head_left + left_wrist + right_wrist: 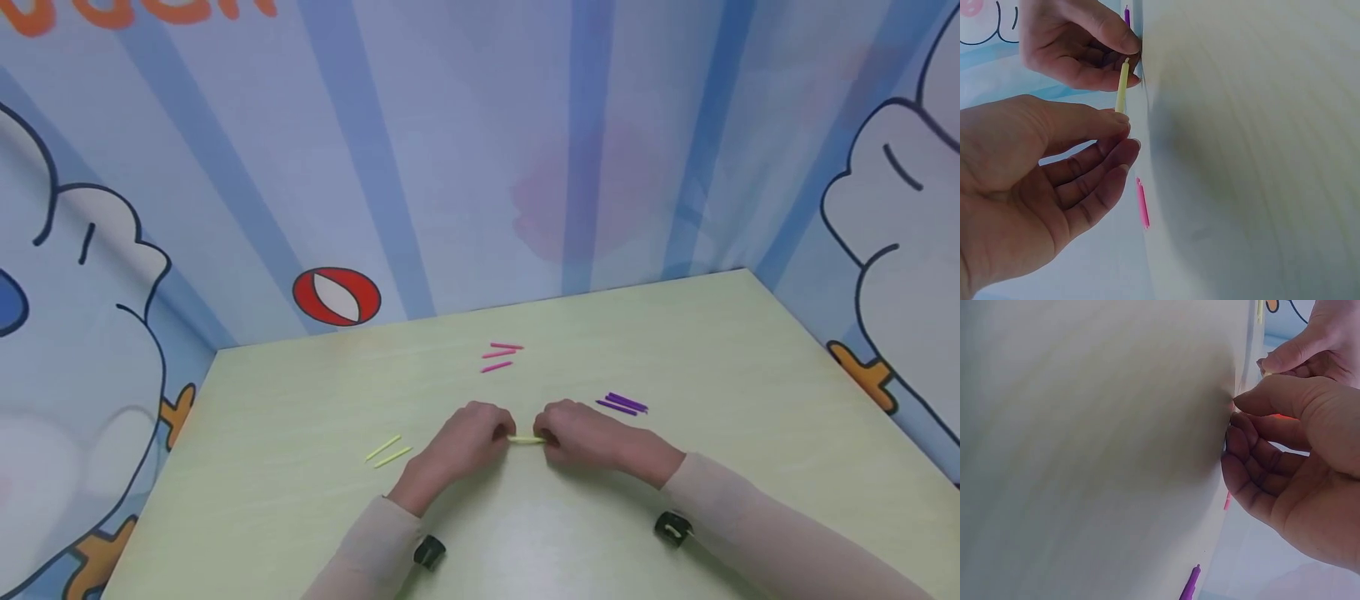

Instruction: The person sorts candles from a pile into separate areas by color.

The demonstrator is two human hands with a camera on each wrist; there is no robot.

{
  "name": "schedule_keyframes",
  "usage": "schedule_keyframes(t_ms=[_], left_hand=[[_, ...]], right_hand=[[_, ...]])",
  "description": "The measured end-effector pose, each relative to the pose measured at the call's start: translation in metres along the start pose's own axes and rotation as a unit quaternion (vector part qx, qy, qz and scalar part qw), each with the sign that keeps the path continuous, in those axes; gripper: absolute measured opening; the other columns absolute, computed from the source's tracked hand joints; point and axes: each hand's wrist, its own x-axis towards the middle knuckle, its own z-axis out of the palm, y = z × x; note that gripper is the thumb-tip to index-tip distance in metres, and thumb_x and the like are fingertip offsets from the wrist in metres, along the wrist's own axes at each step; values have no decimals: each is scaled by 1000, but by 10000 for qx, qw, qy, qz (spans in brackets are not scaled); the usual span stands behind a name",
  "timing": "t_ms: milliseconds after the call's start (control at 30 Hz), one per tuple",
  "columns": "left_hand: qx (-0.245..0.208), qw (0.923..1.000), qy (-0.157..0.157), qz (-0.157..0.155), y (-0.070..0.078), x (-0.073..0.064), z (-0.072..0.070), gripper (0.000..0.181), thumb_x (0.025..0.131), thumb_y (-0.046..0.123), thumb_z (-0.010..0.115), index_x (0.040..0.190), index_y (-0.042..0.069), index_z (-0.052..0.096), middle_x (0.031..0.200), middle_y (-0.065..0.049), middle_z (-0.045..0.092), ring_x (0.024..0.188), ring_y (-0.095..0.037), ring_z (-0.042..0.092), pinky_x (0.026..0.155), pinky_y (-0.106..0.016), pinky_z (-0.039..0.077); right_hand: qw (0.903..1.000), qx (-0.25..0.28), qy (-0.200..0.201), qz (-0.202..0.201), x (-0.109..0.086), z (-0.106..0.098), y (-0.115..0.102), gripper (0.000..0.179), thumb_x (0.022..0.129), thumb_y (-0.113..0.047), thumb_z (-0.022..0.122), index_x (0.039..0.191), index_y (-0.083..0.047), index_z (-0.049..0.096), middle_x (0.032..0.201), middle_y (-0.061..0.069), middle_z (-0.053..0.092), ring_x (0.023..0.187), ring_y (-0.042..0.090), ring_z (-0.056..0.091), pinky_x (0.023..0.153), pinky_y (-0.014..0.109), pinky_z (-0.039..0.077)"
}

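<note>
Between my hands is a thin yellow candle with a wick at its tip. My left hand pinches its lower end between thumb and forefinger, as the left wrist view shows. My right hand is at the candle's other end, thumb and fingers loosely bent and parted around the wick tip. Nothing shows between the right fingertips in the right wrist view; whether they touch the candle is unclear. Both hands are just above the tabletop.
Two yellow candles lie left of my left hand. Several pink candles lie farther back, and several purple candles lie beyond my right hand. The pale table meets a printed backdrop at its far edge.
</note>
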Motion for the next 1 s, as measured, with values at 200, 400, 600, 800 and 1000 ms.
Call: schedule_keyframes(t_ms=[200,400,600,800,1000], left_hand=[[-68,10000,-29,-57,-1,-3,-3,14,90,0,68,99,6,77,91,-2,72,82,-12,62,77,-27,51],[-139,9996,-89,-220,-2,-4,-4,15,90,1,68,101,7,77,93,-2,72,82,-11,61,78,-27,51],[-181,9993,-112,-298,-4,-7,-6,14,91,2,68,101,7,77,94,-3,72,83,-11,60,80,-28,51],[-176,9991,-124,-373,-8,-11,-7,13,91,3,69,101,7,77,93,-2,71,81,-11,59,79,-28,51],[-181,9985,-127,-501,-12,-15,-10,12,91,4,70,101,7,77,91,-1,71,80,-12,58,80,-29,51]], right_hand=[[9999,-16,124,-65,0,2,2,9,88,-2,67,82,-9,69,69,-8,52,64,8,43,64,25,44],[9996,-107,196,-156,1,3,2,12,89,-3,65,80,-11,68,67,-9,51,64,8,43,63,25,43],[9998,-63,136,-152,4,4,0,13,90,-4,65,80,-11,68,67,-8,51,63,7,43,63,25,43],[9997,-9,115,-214,8,5,-3,14,90,-4,65,79,-12,69,66,-8,50,62,7,42,62,24,43],[9992,-15,149,-372,13,5,-7,15,90,-4,65,78,-11,68,66,-8,49,62,7,41,63,24,43]])
